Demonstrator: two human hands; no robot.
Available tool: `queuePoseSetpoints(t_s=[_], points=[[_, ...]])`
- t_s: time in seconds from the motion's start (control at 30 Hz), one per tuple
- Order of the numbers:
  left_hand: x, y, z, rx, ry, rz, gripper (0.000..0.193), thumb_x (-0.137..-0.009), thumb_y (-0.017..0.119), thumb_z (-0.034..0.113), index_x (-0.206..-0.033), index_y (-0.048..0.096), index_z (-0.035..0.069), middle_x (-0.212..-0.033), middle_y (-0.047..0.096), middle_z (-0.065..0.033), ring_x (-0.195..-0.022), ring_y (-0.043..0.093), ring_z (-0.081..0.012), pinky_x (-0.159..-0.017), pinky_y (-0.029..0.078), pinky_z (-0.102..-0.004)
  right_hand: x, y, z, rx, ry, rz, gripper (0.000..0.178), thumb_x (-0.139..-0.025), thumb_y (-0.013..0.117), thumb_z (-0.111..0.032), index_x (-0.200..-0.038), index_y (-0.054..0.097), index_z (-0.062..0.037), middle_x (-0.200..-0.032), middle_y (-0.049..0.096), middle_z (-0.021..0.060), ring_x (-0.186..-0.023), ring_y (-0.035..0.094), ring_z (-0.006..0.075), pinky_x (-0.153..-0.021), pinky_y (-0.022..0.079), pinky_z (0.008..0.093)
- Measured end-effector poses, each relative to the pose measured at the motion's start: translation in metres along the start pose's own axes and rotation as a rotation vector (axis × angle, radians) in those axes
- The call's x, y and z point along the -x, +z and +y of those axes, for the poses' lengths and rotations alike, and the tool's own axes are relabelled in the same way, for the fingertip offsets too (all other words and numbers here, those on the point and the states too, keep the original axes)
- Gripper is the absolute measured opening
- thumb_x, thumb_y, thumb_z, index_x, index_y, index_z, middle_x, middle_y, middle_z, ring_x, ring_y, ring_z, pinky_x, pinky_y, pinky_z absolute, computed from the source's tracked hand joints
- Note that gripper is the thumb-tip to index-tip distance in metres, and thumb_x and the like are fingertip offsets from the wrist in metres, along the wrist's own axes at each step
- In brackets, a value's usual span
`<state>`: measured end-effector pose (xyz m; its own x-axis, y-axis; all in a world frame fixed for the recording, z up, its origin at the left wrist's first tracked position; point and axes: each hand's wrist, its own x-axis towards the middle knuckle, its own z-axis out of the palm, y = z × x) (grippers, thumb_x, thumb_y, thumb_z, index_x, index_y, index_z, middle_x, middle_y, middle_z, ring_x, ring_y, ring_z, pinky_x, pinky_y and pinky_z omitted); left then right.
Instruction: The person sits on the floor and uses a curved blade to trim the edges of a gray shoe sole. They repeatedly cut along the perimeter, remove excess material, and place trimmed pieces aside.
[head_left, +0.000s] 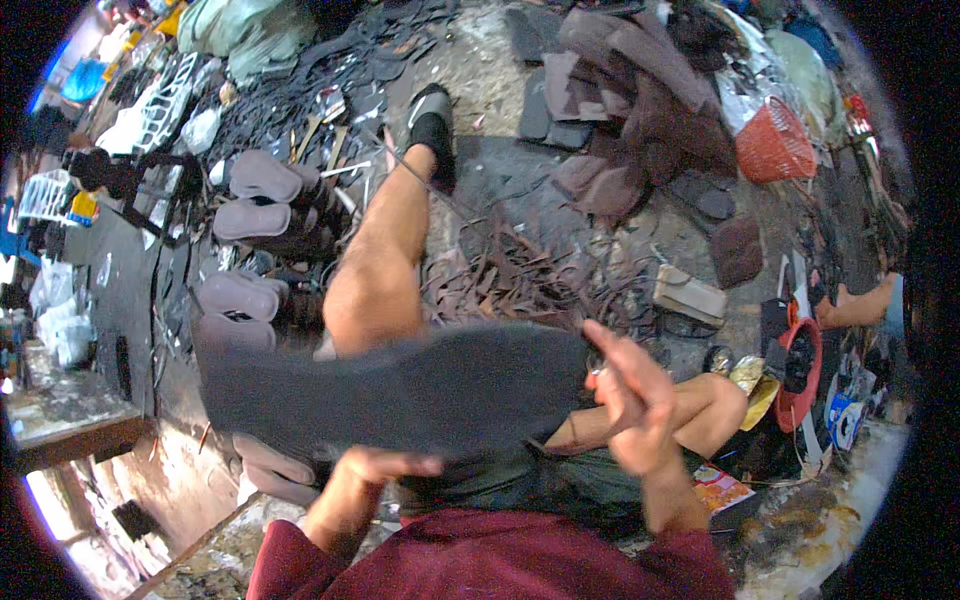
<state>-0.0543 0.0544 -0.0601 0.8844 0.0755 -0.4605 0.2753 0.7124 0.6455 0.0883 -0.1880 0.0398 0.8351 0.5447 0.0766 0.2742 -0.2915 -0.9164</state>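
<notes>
A long dark grey sheet (400, 390) with wavy edges, foam or rubber by its look, stretches across my lap and is slightly blurred. At its right end is my right hand (635, 405), fingers pointing up and forward and the thumb side against the sheet's edge; it seems to pinch that edge. Below the lower edge my left hand (375, 475) lies with its fingers stretched flat to the right, next to or touching the sheet. The sheet covers part of my legs. A heap of thin brown offcut strips (510, 270) lies on the ground just beyond it.
Stacks of grey soles (255, 220) stand to the left. Brown sheet scraps (640, 110) are piled ahead, near a red basket (775, 140). A pale block (690, 295) and a round red-rimmed object (800, 375) sit to the right. Another person's foot (850, 303) shows at the far right.
</notes>
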Motion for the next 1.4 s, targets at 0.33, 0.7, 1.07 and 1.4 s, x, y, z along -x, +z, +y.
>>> queuePoseSetpoints(t_s=[0.33,0.7,1.07,1.4], points=[[-0.035,0.156,0.029,0.168,0.276,0.177,0.049,-0.097,0.06,0.016,-0.142,0.043,0.011,-0.133,0.056,-0.004,-0.122,0.055,-0.0195,-0.1,0.048,-0.04,0.091,0.013,0.029,-0.086,0.167,0.289,0.036,-0.101,0.049,-0.015,-0.13,0.058,0.0039,-0.102,0.069,0.0154,-0.08,0.062,0.0247,-0.076,0.053,0.0396],[-0.019,0.101,-0.004,-0.003,0.206,0.334,0.053,-0.094,0.06,0.009,-0.142,0.038,0.006,-0.127,0.059,-0.0087,-0.114,0.061,-0.0227,-0.097,0.051,-0.0384,0.111,0.008,0.049,0.217,0.125,0.118,0.029,-0.096,0.052,-0.005,-0.122,0.063,0.002,-0.085,0.063,0.0148,-0.073,0.062,0.0289,-0.069,0.05,0.0388],[0.005,0.071,0.005,-0.01,0.083,0.304,0.078,-0.085,0.072,0.003,-0.147,0.026,0.003,-0.131,0.054,-0.0168,-0.12,0.056,-0.0277,-0.103,0.047,-0.0413,-0.006,0.046,0.063,0.166,-0.021,-0.036,0.036,-0.094,0.06,-0.014,-0.13,0.063,-0.0182,-0.078,0.06,0.0103,-0.066,0.062,0.0299,-0.058,0.05,0.0387],[0.0,0.087,0.005,-0.055,0.086,0.297,0.087,-0.082,0.072,0.007,-0.152,0.021,0.005,-0.126,0.059,-0.0162,-0.106,0.063,-0.0219,-0.086,0.052,-0.0308,-0.091,0.109,0.071,0.059,0.044,0.138,0.047,-0.095,0.055,-0.029,-0.142,0.053,-0.0299,-0.092,0.059,0.0129,-0.085,0.064,0.0348,-0.071,0.052,0.043]])
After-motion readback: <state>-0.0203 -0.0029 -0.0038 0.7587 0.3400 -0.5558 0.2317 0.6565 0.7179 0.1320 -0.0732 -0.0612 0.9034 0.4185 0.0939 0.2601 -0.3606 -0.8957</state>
